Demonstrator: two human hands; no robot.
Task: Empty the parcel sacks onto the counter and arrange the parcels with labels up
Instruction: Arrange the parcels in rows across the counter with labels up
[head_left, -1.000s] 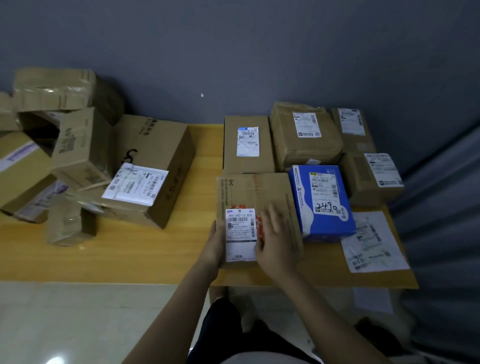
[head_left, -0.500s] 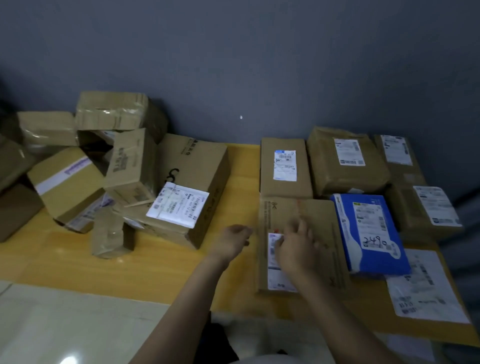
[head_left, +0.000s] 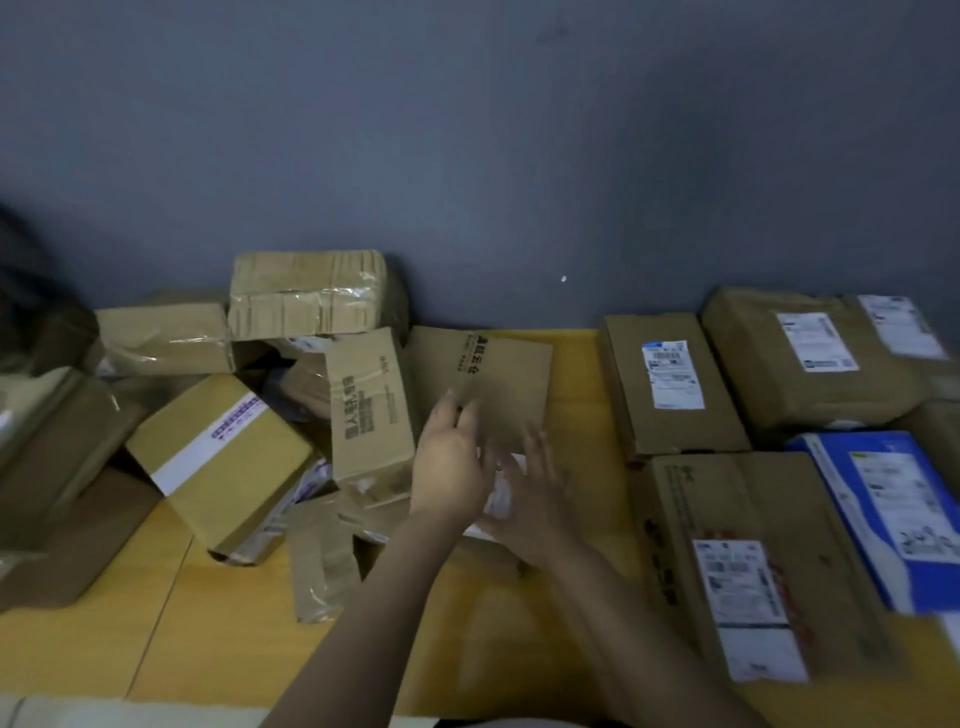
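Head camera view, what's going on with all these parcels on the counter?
A person is sorting parcels. The left hand and right hand are both open over a large brown box in the middle, whose white label shows partly beneath them. To the right, a long brown box and a blue parcel lie flat with labels up. On the left sits a jumbled pile of boxes, not yet arranged.

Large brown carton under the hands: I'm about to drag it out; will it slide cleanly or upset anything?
The large brown carton looks stiff: flat faces, crisp edges. The small printed box appears to lean on it and may topple. The wooden counter looks smooth, so it should slide.
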